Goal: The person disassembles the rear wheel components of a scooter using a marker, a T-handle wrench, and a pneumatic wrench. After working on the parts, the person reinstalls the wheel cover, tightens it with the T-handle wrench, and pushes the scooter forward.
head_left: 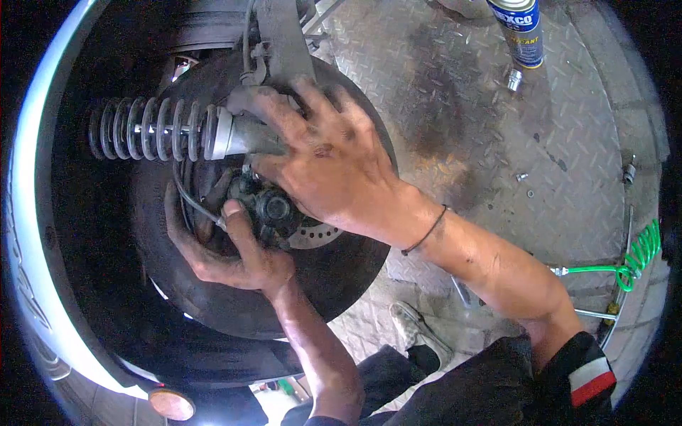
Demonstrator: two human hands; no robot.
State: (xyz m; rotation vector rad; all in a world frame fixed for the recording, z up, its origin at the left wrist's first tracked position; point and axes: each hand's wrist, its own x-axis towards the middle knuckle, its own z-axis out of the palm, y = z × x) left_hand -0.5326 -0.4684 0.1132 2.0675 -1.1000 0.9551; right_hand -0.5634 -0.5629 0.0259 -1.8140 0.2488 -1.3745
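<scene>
My left hand (pixel 238 259) is curled around a dark brake caliper (pixel 266 206), its thumb pressed on the near side by a thin hose (pixel 192 202). The fingers reach past that hose, their tips partly hidden. Above it, my right hand (pixel 330 153) straddles the lower end of a shock absorber (pixel 249 136), index finger over it and thumb under it. The other fingers spread over the metal arm (pixel 280 50); what lies beneath the palm is hidden. A coil spring (pixel 153 129) surrounds the shock. Behind the caliper shows a drilled brake disc (pixel 316 236) beside the tyre (pixel 341 302).
Light bodywork (pixel 35 213) curves along the left. On the metal plate floor (pixel 455 177) stand a spray can (pixel 522 35) and a socket (pixel 514 79), with small hardware (pixel 523 177) lying nearby. A green coiled air hose (pixel 643 252) is at right. A shoe (pixel 419 334) is below.
</scene>
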